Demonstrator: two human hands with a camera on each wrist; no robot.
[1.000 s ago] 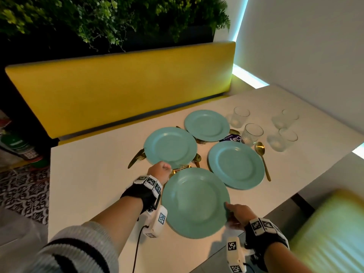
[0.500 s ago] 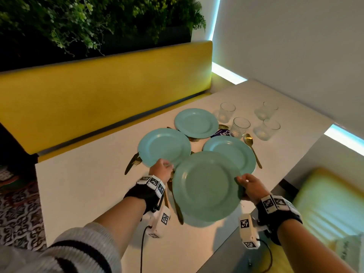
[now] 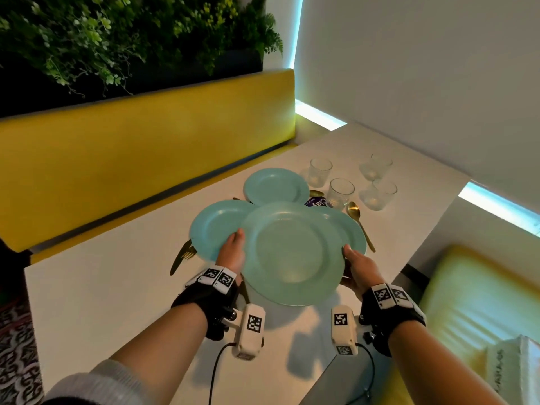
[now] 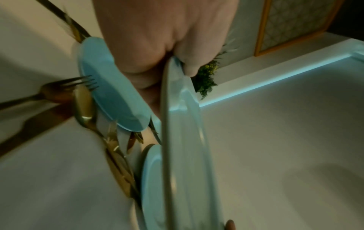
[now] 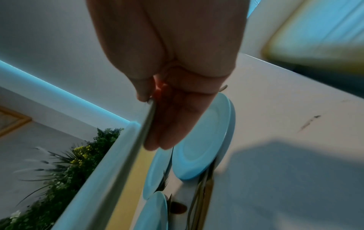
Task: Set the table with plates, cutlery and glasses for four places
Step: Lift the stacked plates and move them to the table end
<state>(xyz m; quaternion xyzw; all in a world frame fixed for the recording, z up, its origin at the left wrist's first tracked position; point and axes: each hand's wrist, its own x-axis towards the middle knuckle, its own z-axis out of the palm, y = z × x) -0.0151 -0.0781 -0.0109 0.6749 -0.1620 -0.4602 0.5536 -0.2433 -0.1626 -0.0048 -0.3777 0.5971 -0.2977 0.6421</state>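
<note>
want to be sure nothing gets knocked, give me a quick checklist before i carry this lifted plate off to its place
1. Grip: left hand and right hand each hold an opposite rim of the lifted plate, thumbs on top: ok.
2. Plate clear of the table: its shadow falls below it: ok.
3. Plate roughly level: ok.
4. Nothing riding on the plate: ok.
5. Clearance over the three plates lying below, such as the left plate, and the gold cutlery between them: cannot tell.
6. Four glasses stand upright beyond the plates, apart from the hands: ok.
</note>
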